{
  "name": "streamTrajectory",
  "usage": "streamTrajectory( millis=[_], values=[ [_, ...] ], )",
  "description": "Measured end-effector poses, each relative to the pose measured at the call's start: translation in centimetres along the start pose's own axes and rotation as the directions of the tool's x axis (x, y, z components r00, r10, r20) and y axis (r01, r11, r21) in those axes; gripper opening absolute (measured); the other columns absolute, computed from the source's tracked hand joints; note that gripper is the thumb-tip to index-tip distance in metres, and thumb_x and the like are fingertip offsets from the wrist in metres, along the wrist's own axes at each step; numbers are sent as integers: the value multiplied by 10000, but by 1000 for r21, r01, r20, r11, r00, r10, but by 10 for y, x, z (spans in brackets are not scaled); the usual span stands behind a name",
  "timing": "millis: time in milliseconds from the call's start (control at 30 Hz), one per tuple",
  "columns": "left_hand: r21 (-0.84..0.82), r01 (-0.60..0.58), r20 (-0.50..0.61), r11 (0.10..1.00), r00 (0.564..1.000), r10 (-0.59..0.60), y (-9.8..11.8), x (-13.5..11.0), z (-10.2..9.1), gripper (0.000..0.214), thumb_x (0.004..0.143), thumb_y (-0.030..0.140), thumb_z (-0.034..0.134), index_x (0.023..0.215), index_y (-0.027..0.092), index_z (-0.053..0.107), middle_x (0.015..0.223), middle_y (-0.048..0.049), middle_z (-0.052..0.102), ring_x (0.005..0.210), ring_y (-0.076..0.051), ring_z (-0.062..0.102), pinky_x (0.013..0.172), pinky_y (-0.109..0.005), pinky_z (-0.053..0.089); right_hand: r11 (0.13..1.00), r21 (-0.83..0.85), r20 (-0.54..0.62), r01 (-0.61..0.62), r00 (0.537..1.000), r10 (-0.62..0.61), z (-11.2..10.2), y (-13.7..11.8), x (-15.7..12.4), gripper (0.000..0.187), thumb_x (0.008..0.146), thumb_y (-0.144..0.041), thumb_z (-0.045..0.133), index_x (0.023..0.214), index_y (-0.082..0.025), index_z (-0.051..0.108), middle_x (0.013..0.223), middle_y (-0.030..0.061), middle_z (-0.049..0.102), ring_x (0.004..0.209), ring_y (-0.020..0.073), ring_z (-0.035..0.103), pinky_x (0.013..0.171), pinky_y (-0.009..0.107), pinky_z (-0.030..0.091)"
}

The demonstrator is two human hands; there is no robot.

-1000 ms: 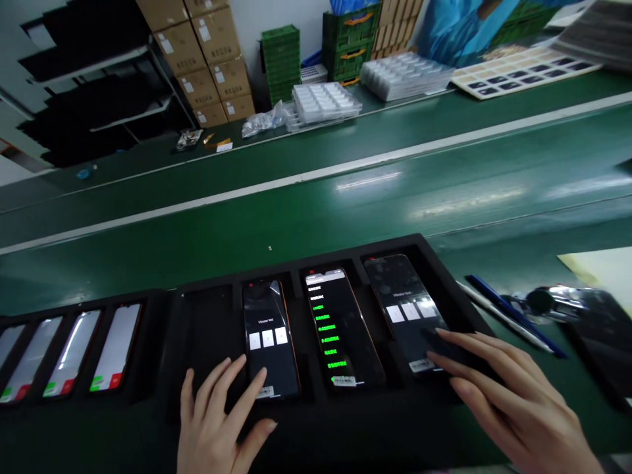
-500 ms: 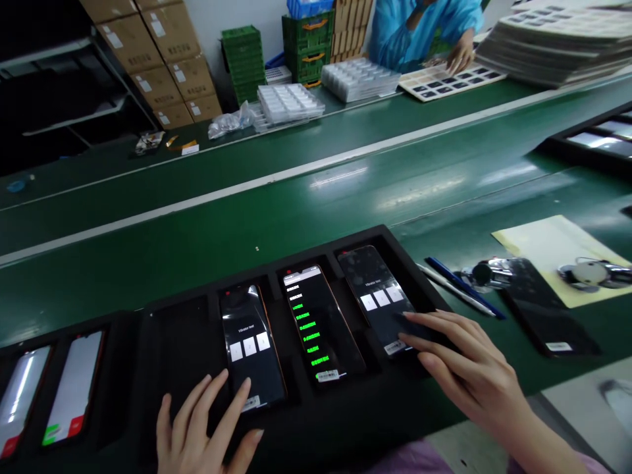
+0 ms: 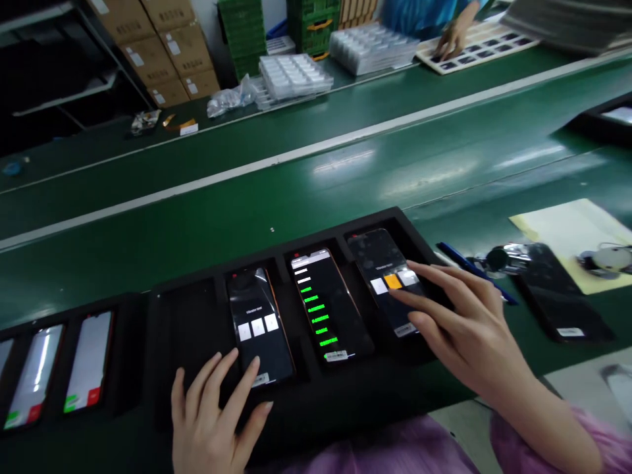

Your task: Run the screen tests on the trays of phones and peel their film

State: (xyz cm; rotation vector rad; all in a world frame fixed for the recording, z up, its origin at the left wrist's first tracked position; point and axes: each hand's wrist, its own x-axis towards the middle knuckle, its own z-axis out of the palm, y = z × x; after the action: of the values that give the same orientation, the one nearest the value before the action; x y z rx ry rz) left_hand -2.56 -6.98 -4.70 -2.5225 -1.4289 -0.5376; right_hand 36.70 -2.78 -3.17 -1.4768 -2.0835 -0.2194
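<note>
A black foam tray point(image 3: 162, 342) lies on the green bench and holds three lit phones side by side. My left hand point(image 3: 212, 411) rests flat and open on the tray, its fingertips on the lower end of the left phone point(image 3: 259, 329), which shows three white squares. The middle phone point(image 3: 326, 306) shows a list of green lines. My right hand point(image 3: 464, 329) is open over the right phone point(image 3: 388, 280); a fingertip sits just below its row of squares, the middle one now orange.
A second black tray point(image 3: 54, 368) of lit phones lies at the left. Right of the hand are a blue pen point(image 3: 474, 270), a dark phone point(image 3: 557, 296) and a yellow sheet point(image 3: 573, 230). Across the conveyor, another person's hand point(image 3: 451, 39) touches a tray; boxes and crates stand behind.
My right hand has slid up the right phone and its middle square has turned orange. My left hand stays on the left phone. The view has tilted slightly.
</note>
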Motion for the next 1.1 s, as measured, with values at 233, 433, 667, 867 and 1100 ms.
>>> streamTrajectory(
  millis=[233, 433, 667, 867, 1100],
  values=[
    [13, -4, 19, 1000, 1000, 4, 2, 5, -6, 374, 1010, 367, 658, 1360, 242, 700, 1401, -124, 627, 1340, -298, 537, 1349, -561, 130, 942, 174, 98, 286, 947, -306, 10, -46, 20, 306, 1104, -395, 532, 1188, -235, 779, 1457, 122, 644, 1287, 301, 594, 1012, 481, 482],
    [53, 171, 71, 984, 982, -175, 4, 21, -6, 486, 1055, 521, 578, 1458, 255, 628, 1520, -145, 557, 1443, -368, 465, 1309, -683, 121, 930, 263, 35, 256, 961, -275, 10, -42, 13, 248, 1082, -289, 557, 1203, -199, 754, 1380, 135, 675, 1251, 297, 618, 1011, 466, 495],
    [10, 292, -67, 956, 954, -291, 5, 20, -2, 672, 1043, 659, 519, 1495, 163, 548, 1525, -198, 531, 1407, -357, 501, 1306, -615, 195, 940, 202, 89, 274, 951, -296, 12, -42, 9, 253, 1102, -313, 533, 1125, -195, 756, 1395, 139, 652, 1246, 306, 602, 975, 479, 467],
    [11, 293, -95, 956, 952, -291, 7, 19, -1, 636, 1042, 647, 532, 1438, 152, 582, 1448, -163, 586, 1361, -316, 530, 1330, -501, 178, 933, 194, 86, 304, 942, -325, 19, -39, 7, 228, 1101, -293, 540, 1173, -187, 728, 1381, 144, 641, 1260, 314, 577, 979, 483, 447],
    [14, 286, -81, 958, 955, -284, 5, 20, -1, 619, 1041, 623, 556, 1443, 153, 572, 1435, -151, 595, 1359, -303, 534, 1333, -474, 172, 929, 177, 62, 324, 939, -339, 22, -38, 5, 225, 1109, -288, 517, 1208, -184, 690, 1386, 160, 619, 1238, 324, 574, 968, 488, 435]
  ],
)
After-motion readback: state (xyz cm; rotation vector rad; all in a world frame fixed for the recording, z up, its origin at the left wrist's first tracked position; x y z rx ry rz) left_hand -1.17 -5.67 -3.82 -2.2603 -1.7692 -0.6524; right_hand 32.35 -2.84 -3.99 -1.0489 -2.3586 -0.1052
